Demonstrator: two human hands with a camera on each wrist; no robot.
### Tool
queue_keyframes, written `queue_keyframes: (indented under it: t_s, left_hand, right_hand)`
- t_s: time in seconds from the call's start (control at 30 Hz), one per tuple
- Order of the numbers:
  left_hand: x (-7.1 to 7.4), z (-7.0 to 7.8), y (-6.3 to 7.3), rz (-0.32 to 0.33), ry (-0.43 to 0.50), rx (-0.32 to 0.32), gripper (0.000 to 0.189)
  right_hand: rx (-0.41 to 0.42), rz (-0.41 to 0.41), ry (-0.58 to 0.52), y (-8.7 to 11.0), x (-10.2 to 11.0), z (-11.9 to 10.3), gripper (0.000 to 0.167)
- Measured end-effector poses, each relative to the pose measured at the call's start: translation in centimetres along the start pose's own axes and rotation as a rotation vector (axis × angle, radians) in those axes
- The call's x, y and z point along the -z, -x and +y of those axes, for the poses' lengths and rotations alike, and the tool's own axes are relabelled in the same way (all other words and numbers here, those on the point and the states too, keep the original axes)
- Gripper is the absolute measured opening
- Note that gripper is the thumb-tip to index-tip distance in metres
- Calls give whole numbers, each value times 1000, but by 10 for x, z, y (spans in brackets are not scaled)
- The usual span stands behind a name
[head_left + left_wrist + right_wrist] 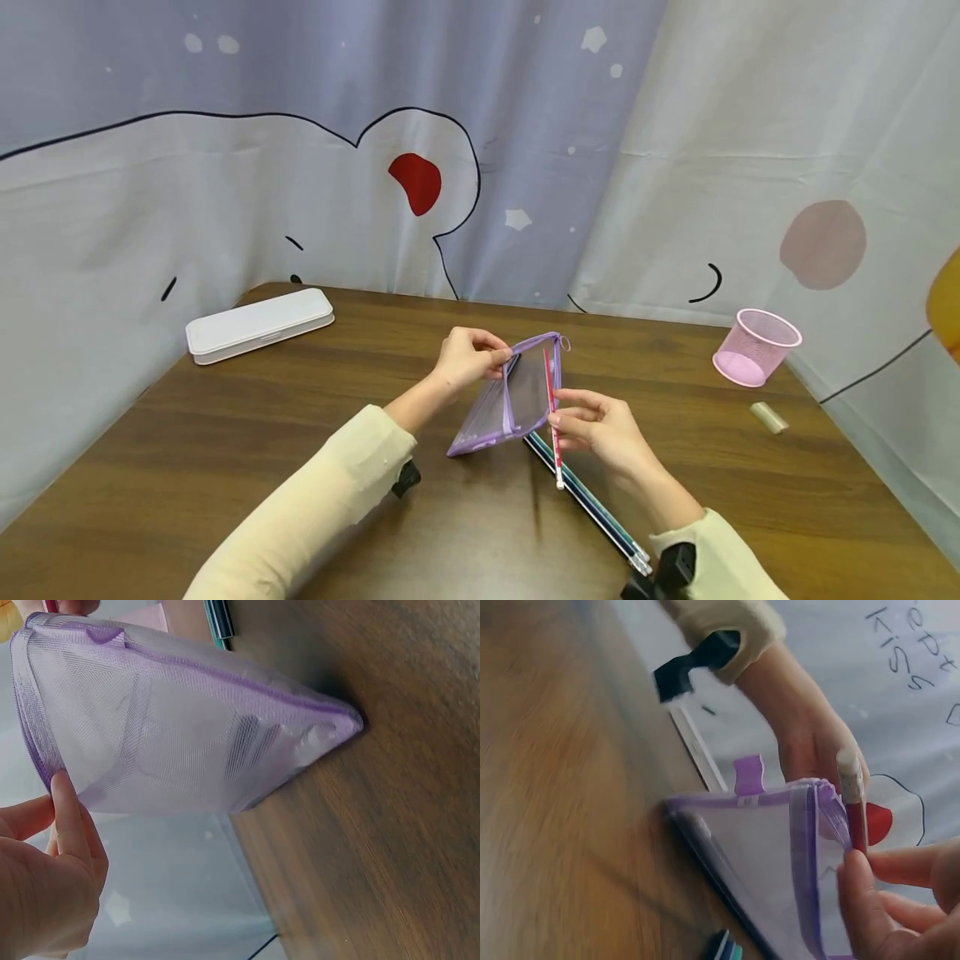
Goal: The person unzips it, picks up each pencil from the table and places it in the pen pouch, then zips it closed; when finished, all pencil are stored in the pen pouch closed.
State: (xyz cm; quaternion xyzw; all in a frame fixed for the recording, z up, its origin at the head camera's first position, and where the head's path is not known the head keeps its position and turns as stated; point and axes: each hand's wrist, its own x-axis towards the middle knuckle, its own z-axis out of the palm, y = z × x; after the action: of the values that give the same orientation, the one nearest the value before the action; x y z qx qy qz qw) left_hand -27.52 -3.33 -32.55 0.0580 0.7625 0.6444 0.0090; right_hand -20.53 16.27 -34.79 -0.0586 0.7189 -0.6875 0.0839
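A mesh zip pouch with purple trim (480, 421) is held up on the table, its mouth spread open. My left hand (467, 360) pinches the rim of that mouth on the left. Between thumb and fingers, my right hand (603, 429) pinches a red pencil (557, 462), its white eraser end toward me. The pencil's far end overlaps the pouch opening in the head view. Dark, slender shapes (241, 746) show through the mesh near the pouch's bottom. Several dark and teal pencils (592, 500) lie on the table below my right hand.
On the brown wooden table, a white pencil case (258, 323) lies at the back left. A pink mesh pen cup (753, 350) stands at the right, with a small pale eraser-like block (768, 417) in front of it. A patterned curtain (525, 150) hangs behind.
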Motion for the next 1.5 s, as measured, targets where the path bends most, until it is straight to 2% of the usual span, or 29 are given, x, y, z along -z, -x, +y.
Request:
queue_keyframes:
  t_s: [0.07, 0.17, 0.33, 0.5, 0.63, 1.0, 1.17, 1.3, 1.4, 1.5]
  left_hand:
    - [0, 0, 1, -1, 3, 0, 13]
    - [-2, 1, 2, -18, -6, -5, 12]
    - [-6, 2, 5, -73, -17, -5, 13]
    - [-12, 3, 8, -117, -8, -16, 14]
    - [-14, 6, 11, -133, -15, -21, 14]
    - [-12, 6, 12, -116, 3, -8, 14]
    - [-11, 4, 11, -103, 12, -4, 13]
    - [-9, 5, 10, -93, 24, 2, 14]
    - [-6, 5, 8, -92, 20, 3, 14]
    - [-2, 4, 7, -81, 5, -6, 14]
  right_hand:
    - [-59, -33, -18, -5, -2, -1, 52]
    - [-100, -10, -45, -13, -3, -3, 51]
    - [-112, 68, -77, -25, -3, -3, 50]
    - [-139, 93, -66, -31, -9, -1, 48]
    - [-133, 111, -44, -33, -15, 0, 45]
    - [-93, 107, 83, -29, -19, 1, 41]
    - [-32, 91, 123, -21, -14, -3, 36]
    - [35, 38, 228, -11, -4, -6, 32]
    - [97, -42, 340, -2, 5, -7, 28]
    - [164, -124, 549, 8, 16, -4, 20]
